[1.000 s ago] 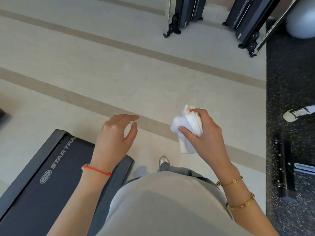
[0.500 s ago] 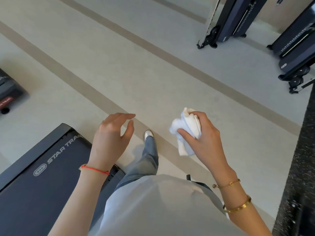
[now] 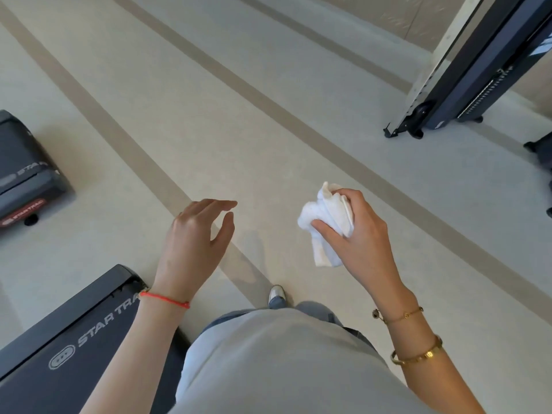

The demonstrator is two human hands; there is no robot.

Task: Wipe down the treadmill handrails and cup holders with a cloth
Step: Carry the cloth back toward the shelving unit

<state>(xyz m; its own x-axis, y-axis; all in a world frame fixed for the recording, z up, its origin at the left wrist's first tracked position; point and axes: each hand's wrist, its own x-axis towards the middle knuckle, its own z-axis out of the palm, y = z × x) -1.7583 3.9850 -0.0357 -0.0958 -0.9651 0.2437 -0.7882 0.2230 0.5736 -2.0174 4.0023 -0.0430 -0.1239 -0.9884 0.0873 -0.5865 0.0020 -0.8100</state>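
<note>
Two hands hover: right hand [image 3: 363, 234] clutches the white cloth [image 3: 325, 222], left hand [image 3: 194, 243] relaxed, empty.

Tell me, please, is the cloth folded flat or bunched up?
Bunched up: the cloth is crumpled in the right hand, one end hanging loose below it.

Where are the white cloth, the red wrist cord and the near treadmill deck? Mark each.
white cloth [image 3: 324, 218], head view, on the bunched middle above the thumb.
red wrist cord [image 3: 167, 299], head view, on the strand across the left wrist.
near treadmill deck [image 3: 68, 345], head view, on the dark belt end.
</note>
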